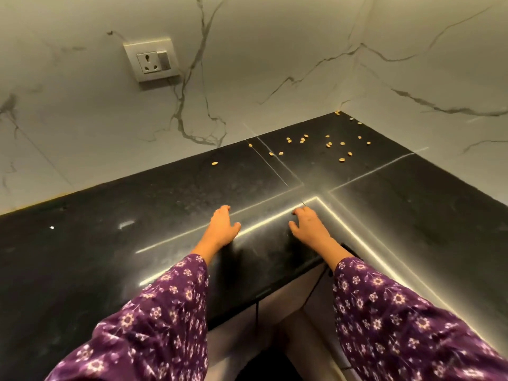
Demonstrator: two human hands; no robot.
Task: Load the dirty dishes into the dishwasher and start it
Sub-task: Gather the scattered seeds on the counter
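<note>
Both of my hands rest palm down on a black stone counter [137, 221] at its inner corner. My left hand [221, 226] lies flat with relaxed fingers and holds nothing. My right hand [308, 225] lies a short way to its right, fingers loosely bent on the stone, also holding nothing. Purple flowered sleeves cover both forearms. No dishes and no dishwasher are in view.
Several small yellow seeds or nut pieces [327, 145] lie scattered in the counter's far corner. Marble-patterned walls meet behind it, with a white wall socket [151, 60] on the left wall. A pale cabinet front [286, 303] shows below the counter edge.
</note>
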